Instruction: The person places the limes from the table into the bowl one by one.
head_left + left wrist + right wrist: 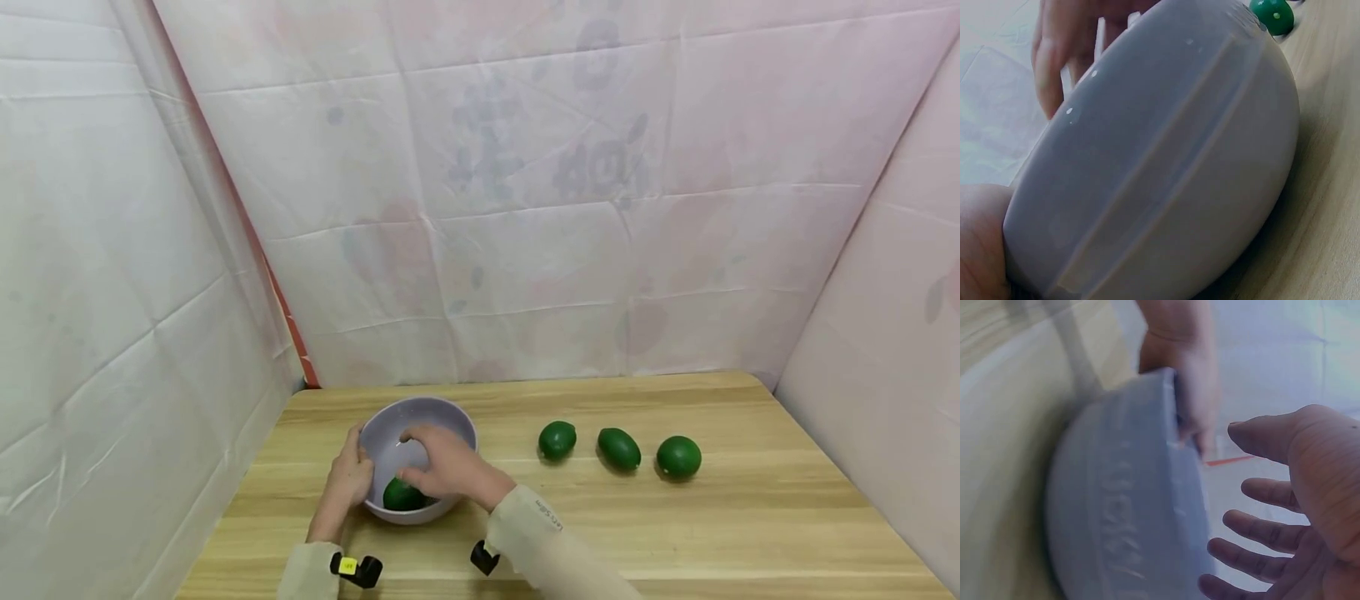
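Note:
A grey-purple bowl [390,429] stands on the wooden table, with one green lime [402,495] visible low inside it. At the bowl's left side, my left hand [351,477] grips the rim. My right hand [450,462] is over the bowl's right side, its thumb and fingers apart. The right wrist view shows this right hand [1285,519] with spread fingers and nothing between them, beside the bowl's outer wall [1116,506]. In the left wrist view, the bowl's ribbed outside [1166,162] fills most of the picture.
Three more limes lie in a row right of the bowl: a near one [557,440], a middle one [618,449] and a far right one [678,457]. Pale printed sheets [525,250] hang behind and beside the table [712,533].

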Tool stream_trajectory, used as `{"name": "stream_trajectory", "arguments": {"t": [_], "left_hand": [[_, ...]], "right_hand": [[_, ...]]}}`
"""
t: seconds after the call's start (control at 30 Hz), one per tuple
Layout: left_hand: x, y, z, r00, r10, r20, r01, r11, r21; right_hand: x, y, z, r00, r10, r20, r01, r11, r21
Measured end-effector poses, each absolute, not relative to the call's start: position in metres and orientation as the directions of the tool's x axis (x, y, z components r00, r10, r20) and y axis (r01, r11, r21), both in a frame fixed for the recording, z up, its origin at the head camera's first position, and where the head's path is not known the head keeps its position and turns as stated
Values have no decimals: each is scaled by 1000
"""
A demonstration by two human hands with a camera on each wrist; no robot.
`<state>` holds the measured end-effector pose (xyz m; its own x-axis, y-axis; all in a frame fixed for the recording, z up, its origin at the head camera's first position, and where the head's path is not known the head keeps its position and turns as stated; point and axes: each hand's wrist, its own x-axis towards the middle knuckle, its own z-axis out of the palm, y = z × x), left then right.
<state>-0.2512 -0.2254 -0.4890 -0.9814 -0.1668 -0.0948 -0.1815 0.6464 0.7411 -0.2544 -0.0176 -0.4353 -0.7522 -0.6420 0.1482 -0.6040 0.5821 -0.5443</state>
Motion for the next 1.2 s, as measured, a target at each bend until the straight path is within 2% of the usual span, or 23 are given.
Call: {"name": "stream_trajectory", "arguments": {"t": [0.27,0.5,0.83,1.2], "left_hand": [[-252,-225,-491,-976,-184,-114,-206,628,751],[-253,-227,-491,-975,-182,-123,-212,628,749],[-253,-227,-492,-976,-177,-128,-212,627,750],[-253,-225,-490,-975,-183,-128,-217,636,741]], "right_hand": [[-261,8,-411,-787,-575,222,-577,559,-595],[-271,38,-402,-827,-514,228,-525,562,-639],[-288,90,-397,-888,-398,231,-456,694,-558],[-301,133,-408,-905,-379,192,-423,769,-479]]}}
